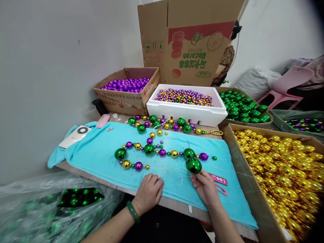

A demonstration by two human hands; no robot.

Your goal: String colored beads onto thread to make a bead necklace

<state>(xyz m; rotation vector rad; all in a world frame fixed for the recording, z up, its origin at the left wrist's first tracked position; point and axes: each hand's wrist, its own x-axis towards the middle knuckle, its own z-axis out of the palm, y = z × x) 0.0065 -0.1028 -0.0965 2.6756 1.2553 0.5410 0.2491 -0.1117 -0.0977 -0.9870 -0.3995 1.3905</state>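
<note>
My right hand (pixel 205 189) pinches a large shiny green bead (pixel 193 165) by its lower side, just above the blue towel (pixel 101 152). A thin dark needle-like tip (pixel 188 144) points up behind another green bead (pixel 189 154); I cannot tell which bead it passes through. My left hand (pixel 149 189) rests on the towel's near edge, fingers curled closed, whatever is in them hidden. Clear thread (pixel 179 170) loops between the hands. Beyond them a curved row of green, gold and purple beads lies on the towel, with a purple bead (pixel 204 156) near its right end.
Behind stand a box of purple beads (pixel 126 103), a white foam box (pixel 184 111) of small beads and green beads (pixel 243 107). A carton of gold beads (pixel 235 172) borders the right side. A finished-looking bead string (pixel 176 127), phone (pixel 75 136) and pink card (pixel 219 179) lie around.
</note>
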